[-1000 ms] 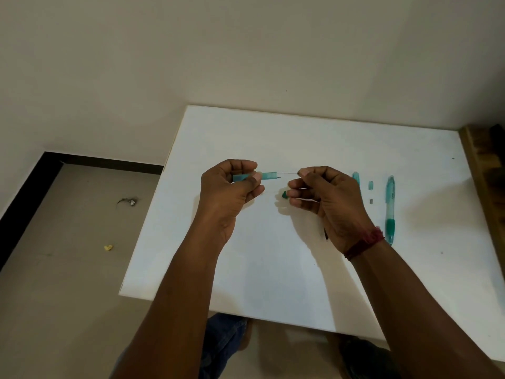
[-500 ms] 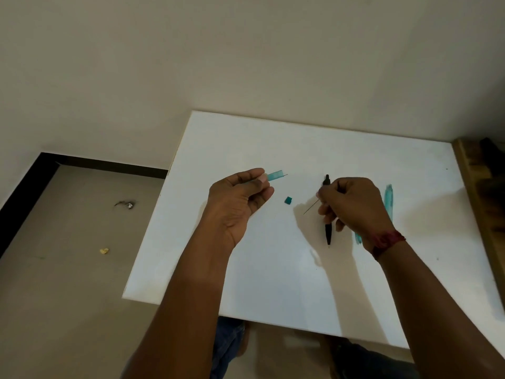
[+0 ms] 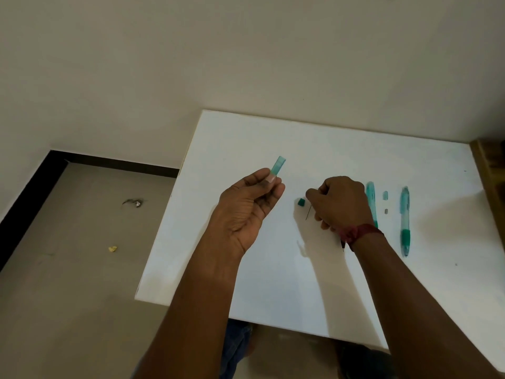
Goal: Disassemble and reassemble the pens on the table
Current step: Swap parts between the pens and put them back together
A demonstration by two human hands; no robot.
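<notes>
My left hand [image 3: 254,203] pinches a short clear teal tube [image 3: 278,166] above the white table [image 3: 246,138], with the tube's free end pointing up and away. My right hand [image 3: 341,203] is curled low over the table and holds a thin dark rod [image 3: 308,213] that sticks out below its fingers. A dark tip [image 3: 343,246] shows beside its wrist. A small green cap [image 3: 301,202] lies just left of that hand. A teal pen barrel [image 3: 371,198] lies partly hidden behind it. Further right lies a whole teal pen [image 3: 405,222].
Two tiny pen pieces [image 3: 385,195] [image 3: 386,211] lie between the barrel and the whole pen. A wooden edge [image 3: 489,170] borders the table on the right. The table's left edge drops to a grey floor [image 3: 82,269] with bits of litter.
My right hand has pulled the thin rod out of the teal tube and lowered it near the green cap. My left hand has tilted the tube upward.
</notes>
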